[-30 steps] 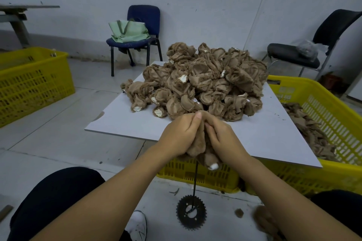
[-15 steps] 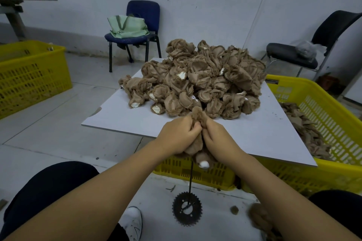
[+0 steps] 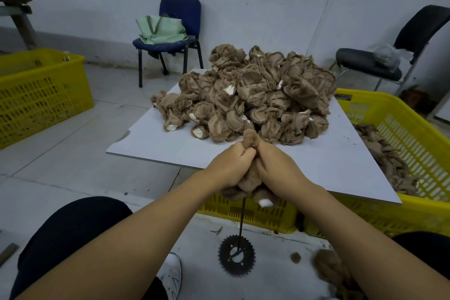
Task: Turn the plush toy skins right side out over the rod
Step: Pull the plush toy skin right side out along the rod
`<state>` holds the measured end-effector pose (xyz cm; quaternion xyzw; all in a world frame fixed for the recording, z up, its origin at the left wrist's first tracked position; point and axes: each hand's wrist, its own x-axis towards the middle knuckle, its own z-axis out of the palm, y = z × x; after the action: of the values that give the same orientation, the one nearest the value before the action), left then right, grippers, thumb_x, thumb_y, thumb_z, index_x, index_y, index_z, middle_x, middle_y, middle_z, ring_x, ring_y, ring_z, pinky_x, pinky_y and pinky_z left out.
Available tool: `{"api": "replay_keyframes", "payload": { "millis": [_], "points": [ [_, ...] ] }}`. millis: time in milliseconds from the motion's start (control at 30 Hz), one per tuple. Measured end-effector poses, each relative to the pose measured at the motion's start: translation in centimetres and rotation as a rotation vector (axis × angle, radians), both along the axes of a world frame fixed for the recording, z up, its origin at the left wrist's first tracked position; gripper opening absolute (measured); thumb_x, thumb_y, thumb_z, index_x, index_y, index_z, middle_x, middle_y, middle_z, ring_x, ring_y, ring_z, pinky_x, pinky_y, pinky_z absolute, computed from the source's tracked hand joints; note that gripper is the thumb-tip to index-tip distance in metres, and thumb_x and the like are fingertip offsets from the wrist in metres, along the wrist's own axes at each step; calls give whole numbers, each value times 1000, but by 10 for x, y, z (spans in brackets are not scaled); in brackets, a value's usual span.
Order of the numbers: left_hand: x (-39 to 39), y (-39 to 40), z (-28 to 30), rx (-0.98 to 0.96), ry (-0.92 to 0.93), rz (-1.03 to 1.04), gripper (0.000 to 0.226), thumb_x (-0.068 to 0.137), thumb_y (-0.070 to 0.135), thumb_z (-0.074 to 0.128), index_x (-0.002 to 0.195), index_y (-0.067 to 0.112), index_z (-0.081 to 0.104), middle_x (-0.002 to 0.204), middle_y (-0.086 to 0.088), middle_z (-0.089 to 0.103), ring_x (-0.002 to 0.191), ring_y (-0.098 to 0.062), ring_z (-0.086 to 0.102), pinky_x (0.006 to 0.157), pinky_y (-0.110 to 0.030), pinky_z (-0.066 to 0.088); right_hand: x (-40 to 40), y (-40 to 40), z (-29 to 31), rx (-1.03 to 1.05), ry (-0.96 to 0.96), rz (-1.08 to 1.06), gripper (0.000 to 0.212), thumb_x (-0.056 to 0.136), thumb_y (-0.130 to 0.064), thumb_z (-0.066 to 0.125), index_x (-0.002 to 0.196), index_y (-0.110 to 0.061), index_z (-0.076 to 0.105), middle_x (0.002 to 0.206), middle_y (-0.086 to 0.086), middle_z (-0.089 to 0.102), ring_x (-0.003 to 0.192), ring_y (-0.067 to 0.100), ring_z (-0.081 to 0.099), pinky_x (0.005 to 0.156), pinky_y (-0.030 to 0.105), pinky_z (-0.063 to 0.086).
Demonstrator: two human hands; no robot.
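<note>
While both hands clutch one plush skin [image 3: 250,179] at centre frame, left hand [image 3: 230,165] and right hand [image 3: 277,168] drag it down the rod [image 3: 242,217]. Its furry tip already pokes out above the knuckles, so the turning looks half done. Next, I judge, comes a firmer downward pull.

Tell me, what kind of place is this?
Probably a small toy-making workshop: a big pile of brown plush skins on a white board, yellow plastic crates holding more, and a rod on a sprocket base on the bare floor.
</note>
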<state>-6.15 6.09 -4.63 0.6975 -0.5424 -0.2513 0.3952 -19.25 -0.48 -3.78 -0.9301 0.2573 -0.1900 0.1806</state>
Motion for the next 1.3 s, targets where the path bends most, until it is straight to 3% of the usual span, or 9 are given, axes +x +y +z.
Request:
{"api": "replay_keyframes", "payload": {
  "millis": [200, 300, 400, 533, 633, 733, 800, 1033, 1300],
  "points": [
    [-12, 0, 2, -190, -204, 161, 28, 84, 36, 36, 72, 11, 42, 68, -9, 52, 58, -22, 47, 53, -42, 38, 1, 6, 6, -42, -68, -33, 23, 102, -26, 41, 119, -24, 55, 96, 0, 66, 85, 20, 61, 70, 42, 52],
    [-12, -3, 10, -346, 41, 88, 21, 88, 22, 38, 74, 9, 46, 67, -8, 53, 61, -16, 48, 56, -44, 42, 4, 8, 17, -209, -122, -69, 38, 100, -20, 41, 136, -21, 51, 105, 2, 66, 95, 23, 62, 69, 39, 51],
    [-6, -8, 12, -388, 404, -71, 17, 86, 10, 38, 79, 16, 53, 72, 7, 60, 69, -4, 57, 63, -24, 47, 4, 4, 24, -377, -67, -113, 57, 97, -12, 42, 153, -22, 36, 115, 2, 65, 103, 25, 57, 69, 37, 48],
    [-7, -12, -1, -312, 396, -160, 27, 91, 8, 36, 104, 21, 56, 103, 2, 62, 93, 7, 65, 80, -14, 51, 8, 8, 18, -384, 8, -62, 61, 98, -12, 39, 156, -30, 30, 127, 3, 62, 114, 22, 55, 82, 38, 49],
    [-7, -12, -1, -296, 401, -138, 23, 88, 10, 36, 99, 21, 54, 95, -1, 61, 85, 4, 63, 78, -21, 53, 5, 4, 16, -137, -100, -51, 70, 96, -8, 41, 157, -36, 22, 116, 7, 63, 101, 25, 59, 77, 44, 51],
    [-11, -11, -2, -303, 323, -53, 21, 86, 25, 40, 87, 11, 55, 80, -19, 59, 75, -29, 60, 72, -49, 52, 0, -1, 13, 14, -216, -59, 65, 96, -8, 41, 155, -32, 28, 117, 8, 65, 96, 23, 61, 75, 43, 52],
    [-12, -12, 1, -302, 159, 46, 43, 81, 41, 38, 79, 0, 50, 73, -31, 51, 65, -42, 51, 61, -54, 46, 1, -3, 11, 54, -284, -56, 59, 95, -7, 41, 149, -30, 39, 126, 5, 65, 107, 23, 62, 85, 46, 53],
    [-12, -6, -6, -40, -128, 82, 29, 94, 36, 39, 71, 18, 40, 72, -10, 50, 65, -24, 48, 60, -38, 37, 6, 0, -14, 128, -98, -107, 15, 101, -23, 43, 112, -22, 54, 96, 2, 65, 86, 23, 62, 70, 38, 51],
    [-19, -11, 15, -265, -96, 184, 42, 81, 45, 32, 71, 6, 45, 65, -13, 52, 59, -29, 49, 53, -43, 40, 5, -2, 15, -120, -171, -125, 31, 101, -28, 42, 129, -20, 55, 98, 1, 68, 86, 21, 63, 69, 42, 53]
  ]
}}
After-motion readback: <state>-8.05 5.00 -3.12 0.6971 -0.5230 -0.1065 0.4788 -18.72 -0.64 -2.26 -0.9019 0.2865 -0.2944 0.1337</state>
